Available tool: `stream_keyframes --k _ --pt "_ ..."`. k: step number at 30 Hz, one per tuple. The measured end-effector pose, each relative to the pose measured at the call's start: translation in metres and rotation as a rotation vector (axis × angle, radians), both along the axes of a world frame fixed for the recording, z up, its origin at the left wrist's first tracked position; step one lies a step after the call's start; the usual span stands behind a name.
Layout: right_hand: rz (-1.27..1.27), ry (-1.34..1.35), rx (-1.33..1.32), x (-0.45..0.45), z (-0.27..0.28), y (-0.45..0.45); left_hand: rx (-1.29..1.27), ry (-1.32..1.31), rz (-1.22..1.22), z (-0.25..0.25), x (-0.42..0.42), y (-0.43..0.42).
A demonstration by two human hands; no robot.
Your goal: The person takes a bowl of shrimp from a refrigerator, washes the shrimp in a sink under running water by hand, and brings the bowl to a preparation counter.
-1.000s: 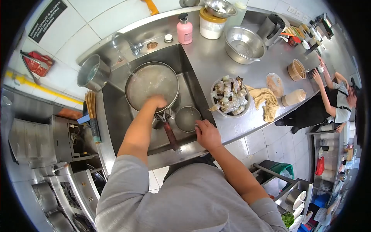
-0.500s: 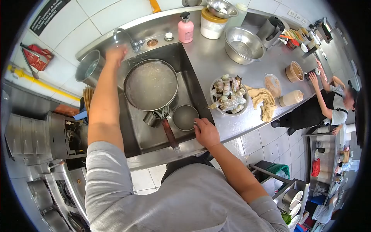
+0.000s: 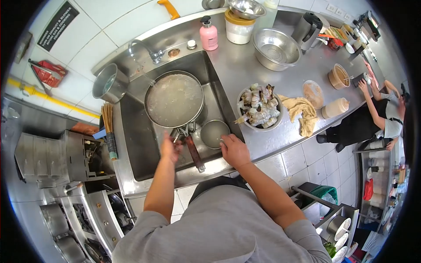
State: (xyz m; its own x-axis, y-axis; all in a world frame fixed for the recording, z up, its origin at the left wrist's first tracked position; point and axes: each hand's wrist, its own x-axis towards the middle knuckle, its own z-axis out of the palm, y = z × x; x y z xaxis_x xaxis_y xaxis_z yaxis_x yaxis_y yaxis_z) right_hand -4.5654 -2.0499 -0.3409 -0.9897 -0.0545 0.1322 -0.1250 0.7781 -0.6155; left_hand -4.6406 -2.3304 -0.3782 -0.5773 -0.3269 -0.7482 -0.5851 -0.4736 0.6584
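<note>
Sink (image 3: 137, 147): holding pan (image 3: 200, 111) under tap (image 3: 157, 56), apparently catching water (image 3: 175, 98).
Left hand (image 3: 170, 150): hovering loosely uncurled, seemingly gripping nothing.
Right hand (image 3: 236, 151): curling beside bowl (image 3: 215, 133), perhaps steadying; grip unclear.

Bright light, glare on steel counter (image 3: 239, 65), left fingers (image 3: 176, 148) blurred, fisheye-curved edges, black corners

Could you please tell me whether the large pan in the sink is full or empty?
Nearly full, it seems: cloudy water spreads across the large pan, close to its rim.
</note>
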Motion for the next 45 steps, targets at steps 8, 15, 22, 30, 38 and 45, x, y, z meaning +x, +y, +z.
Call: stream_keyframes --k 8,15,22,30,38,45 --pt "0.001 -0.059 0.008 0.002 0.000 0.003 0.929 0.041 -0.389 0.023 0.041 0.029" --pt "0.035 -0.073 0.026 0.003 0.002 0.004 0.510 -0.089 -0.527 0.108 0.050 -0.021" --pt "0.014 -0.124 0.090 0.000 0.006 -0.002 0.164 -0.081 -0.643 0.140 0.065 -0.044" --pt "0.010 -0.117 0.116 -0.001 0.004 -0.005 -0.013 0.015 -0.721 0.140 0.105 -0.059" --pt "-0.007 -0.237 0.216 -0.007 -0.001 -0.010 -0.323 0.108 -0.834 0.122 0.142 -0.070" --pt "-0.001 -0.214 0.168 -0.004 0.005 -0.011 -1.068 0.182 -0.923 0.122 0.157 -0.067"
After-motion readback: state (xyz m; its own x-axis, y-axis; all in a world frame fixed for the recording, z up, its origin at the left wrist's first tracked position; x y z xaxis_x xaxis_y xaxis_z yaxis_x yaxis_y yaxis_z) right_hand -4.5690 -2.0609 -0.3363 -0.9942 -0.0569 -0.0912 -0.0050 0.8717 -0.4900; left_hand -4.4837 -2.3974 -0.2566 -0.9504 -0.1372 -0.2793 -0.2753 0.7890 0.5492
